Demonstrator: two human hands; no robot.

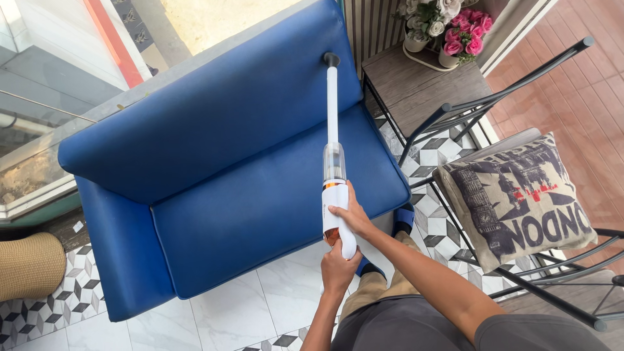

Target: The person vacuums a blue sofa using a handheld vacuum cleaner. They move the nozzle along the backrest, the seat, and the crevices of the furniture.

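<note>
- A white handheld vacuum (334, 188) stretches over the blue sofa (227, 175), its black nozzle against the backrest near the right end.
- The right hand (354, 214) wraps its fingers around the vacuum's body; the left hand (339, 265) is clenched around the handle end below.
- The sofa stands on white marble tiles (227, 312) with a grey patterned border.
- Right of it, a wooden side table (422, 88) carries pots of flowers (448, 26).
- Nearer, a black metal chair (520, 84) holds a printed cushion (517, 198).
- A woven stool (29, 265) sits at the left.
</note>
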